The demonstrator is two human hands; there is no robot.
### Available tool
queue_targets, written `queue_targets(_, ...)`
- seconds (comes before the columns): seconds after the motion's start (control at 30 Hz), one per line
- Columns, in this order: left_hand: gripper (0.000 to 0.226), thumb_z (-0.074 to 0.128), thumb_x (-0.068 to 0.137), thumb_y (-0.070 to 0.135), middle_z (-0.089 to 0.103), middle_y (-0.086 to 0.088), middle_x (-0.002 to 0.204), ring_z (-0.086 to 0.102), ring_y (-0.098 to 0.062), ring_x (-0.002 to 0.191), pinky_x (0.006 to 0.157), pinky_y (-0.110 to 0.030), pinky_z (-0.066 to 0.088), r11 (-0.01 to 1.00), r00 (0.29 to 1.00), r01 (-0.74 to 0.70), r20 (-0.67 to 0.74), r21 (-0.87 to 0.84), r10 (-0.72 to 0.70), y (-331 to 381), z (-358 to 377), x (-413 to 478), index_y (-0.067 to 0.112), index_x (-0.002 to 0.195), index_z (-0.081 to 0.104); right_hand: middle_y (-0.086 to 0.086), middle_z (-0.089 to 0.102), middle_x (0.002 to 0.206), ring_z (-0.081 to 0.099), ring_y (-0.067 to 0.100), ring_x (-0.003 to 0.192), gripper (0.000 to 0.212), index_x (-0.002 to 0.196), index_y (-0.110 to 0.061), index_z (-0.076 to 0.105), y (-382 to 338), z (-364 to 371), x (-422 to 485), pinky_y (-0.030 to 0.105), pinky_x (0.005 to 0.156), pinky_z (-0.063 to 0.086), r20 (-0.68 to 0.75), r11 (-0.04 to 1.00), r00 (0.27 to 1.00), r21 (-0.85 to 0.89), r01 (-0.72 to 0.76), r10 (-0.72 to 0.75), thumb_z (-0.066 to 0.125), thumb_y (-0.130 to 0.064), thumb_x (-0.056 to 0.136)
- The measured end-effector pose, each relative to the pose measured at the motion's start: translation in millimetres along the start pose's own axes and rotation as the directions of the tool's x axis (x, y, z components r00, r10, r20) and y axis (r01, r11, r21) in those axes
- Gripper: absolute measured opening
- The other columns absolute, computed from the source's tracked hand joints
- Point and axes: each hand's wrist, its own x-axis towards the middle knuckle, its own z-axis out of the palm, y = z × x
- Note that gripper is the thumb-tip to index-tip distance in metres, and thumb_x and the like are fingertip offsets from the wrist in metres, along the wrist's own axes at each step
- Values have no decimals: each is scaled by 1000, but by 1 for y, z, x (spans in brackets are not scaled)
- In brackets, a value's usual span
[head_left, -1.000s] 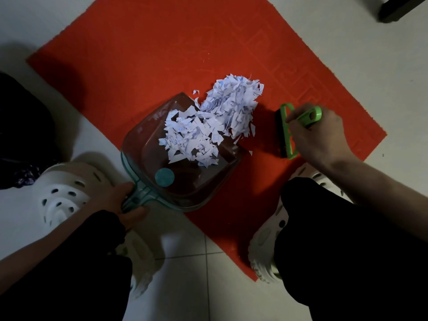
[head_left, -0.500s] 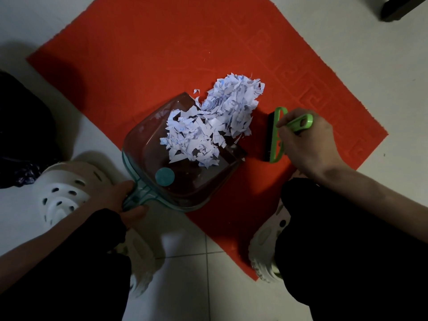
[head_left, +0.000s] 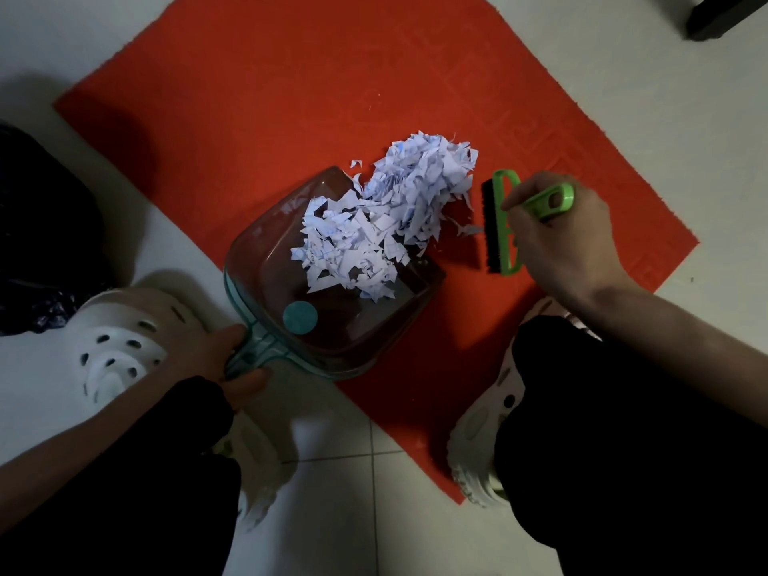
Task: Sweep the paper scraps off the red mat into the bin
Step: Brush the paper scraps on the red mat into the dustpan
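Note:
A heap of white paper scraps (head_left: 386, 226) lies half in a clear teal-rimmed dustpan (head_left: 291, 342) and half on the red mat (head_left: 291, 85). My left hand (head_left: 216, 355) grips the dustpan's handle at the mat's near-left edge. My right hand (head_left: 561, 234) grips a green hand brush (head_left: 505, 222) with black bristles, held upright just right of the heap, bristles facing the scraps. A few loose scraps lie between the brush and the heap.
A dark bag or bin (head_left: 37, 243) sits at the left edge on the white tiled floor (head_left: 332, 492). My feet in white clogs (head_left: 120, 347) flank the dustpan; the right clog (head_left: 486, 442) stands on the mat's near corner. A dark furniture leg (head_left: 723, 14) is top right.
My right hand has carried the brush leftward towards the heap. The scraps have been pushed slightly further into the dustpan. My left hand and the dustpan have stayed put.

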Motion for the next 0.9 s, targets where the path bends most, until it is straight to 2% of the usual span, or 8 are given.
queue_targets(0.13,18,72,80,19,55,-3,62,50,-17,53,49,-21,35,999,999,32,25,15,-32,3,-1,-1,11,84,56,13,59,104,54,21,82,17,93,-19,69,1,12,3,15,67,30,59,996,998,-84,20,-15,57,-8,86)
queue_targets(0.23,20,73,79,17,56,-4,58,49,-12,48,49,-19,37,1000,1000,30,5,4,-30,2,0,-1,4,88,62,12,62,100,57,21,83,18,96,-18,71,-12,22,-2,16,71,32,144,989,984,-94,118,-103,59,-7,86)
queue_targets(0.33,21,73,79,18,58,-7,58,49,-10,47,48,-15,35,1000,1000,18,-2,8,-18,1,1,0,2,89,63,5,65,88,58,13,72,22,95,-18,71,-23,24,-11,14,64,38,192,991,973,18,130,-131,57,-5,84)
queue_targets(0.47,22,73,80,21,62,-11,62,49,-8,47,47,-14,35,999,999,33,22,20,-33,0,1,2,5,87,61,-1,64,76,64,17,72,22,90,-18,71,-21,9,-9,24,66,49,91,995,993,64,70,-76,55,-7,80)
queue_targets(0.57,20,72,80,22,55,0,56,48,-4,47,47,-14,35,999,999,37,16,15,-38,0,1,0,8,85,59,-3,61,74,56,3,63,17,86,-17,69,-11,2,-1,11,57,37,30,999,998,7,54,-54,56,-8,81)
queue_targets(0.67,19,71,81,22,57,-2,57,51,-7,45,48,-24,43,998,998,62,32,-9,-62,1,1,0,8,86,60,8,65,90,55,16,72,16,92,-14,70,-8,11,-1,17,63,35,96,995,994,-78,68,-61,58,-7,84)
queue_targets(0.73,19,71,80,21,55,1,54,50,-6,44,47,-22,41,998,997,65,36,-19,-64,1,1,0,7,85,59,11,67,95,59,20,79,16,94,-14,71,-14,21,-6,19,69,38,166,986,979,-99,136,-119,60,-7,85)
queue_targets(0.9,20,72,80,22,52,5,53,48,-3,45,46,-19,38,999,998,51,35,-7,-51,2,1,0,8,83,58,2,68,86,52,3,67,20,91,-14,72,-30,25,-16,1,62,33,218,976,951,28,218,-219,57,-11,79)
